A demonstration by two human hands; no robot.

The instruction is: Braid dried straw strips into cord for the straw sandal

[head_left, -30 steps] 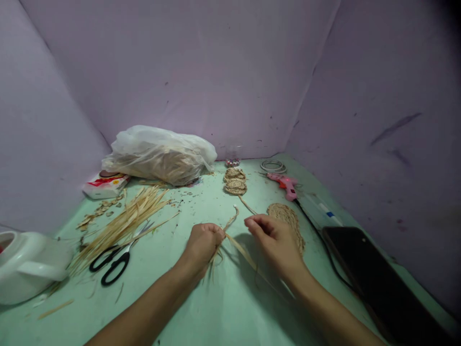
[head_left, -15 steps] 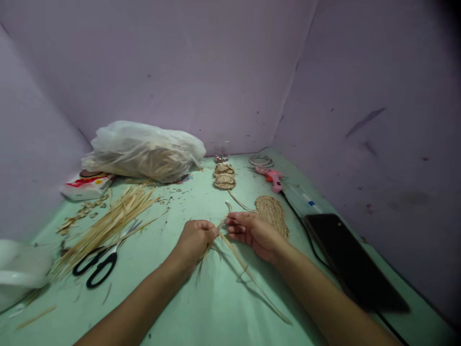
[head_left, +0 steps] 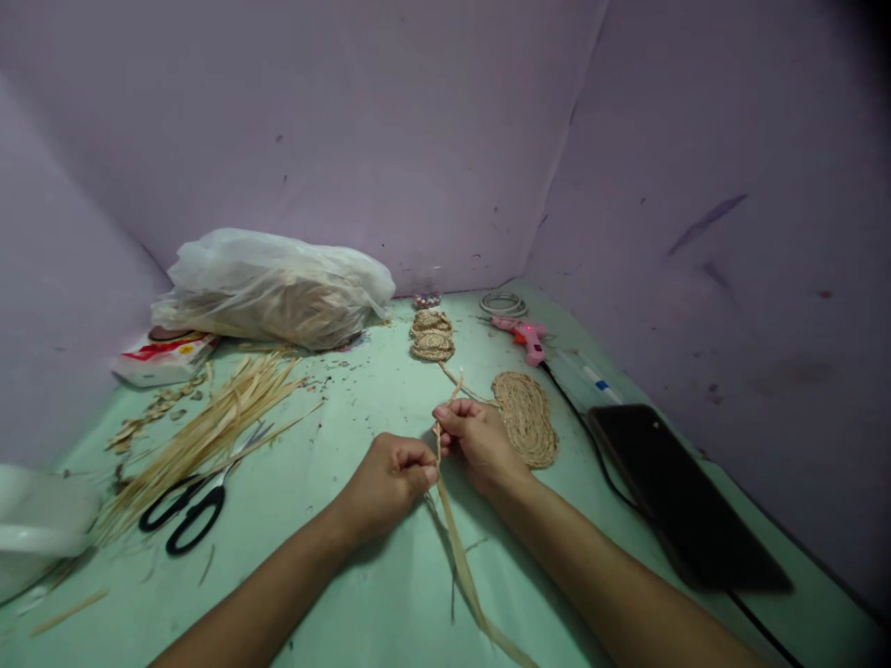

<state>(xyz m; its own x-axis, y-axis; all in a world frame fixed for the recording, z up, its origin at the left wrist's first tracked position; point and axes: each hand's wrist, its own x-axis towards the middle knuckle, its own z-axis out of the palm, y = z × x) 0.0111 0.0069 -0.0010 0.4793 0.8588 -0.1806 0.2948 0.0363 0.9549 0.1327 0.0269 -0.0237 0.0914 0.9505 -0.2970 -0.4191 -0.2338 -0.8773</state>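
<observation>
L hand [head_left: 386,478]: fingers pinch twisted cord [head_left: 438,451] low, approx where loose strip [head_left: 456,547] leaves it. R hand [head_left: 480,443]: thumb + fingers pinch same cord higher up. Chg vs 0.5 s ago: R fingers were spread next to it, now closed on it; cord runs straighter up btwn hands. So cord's held at 2 pts w/ short span btwn; twist looks controllable from both ends, imo. Cord tip pokes past R hand, crosses line from rope coils [head_left: 432,347] in view; can't tell if touching.

Outward: oval rope mat [head_left: 525,419] just beside R hand, tight for swinging R. Further R, phone [head_left: 686,492] nr R edge; pink glue gun [head_left: 521,336] beyond mat. L: scissors [head_left: 219,494] against strip pile [head_left: 215,417]. Most room: tabletop [head_left: 362,603] nearside of hands, loose strip trailing over it. Back edge meets wall [head_left: 313,121].
</observation>
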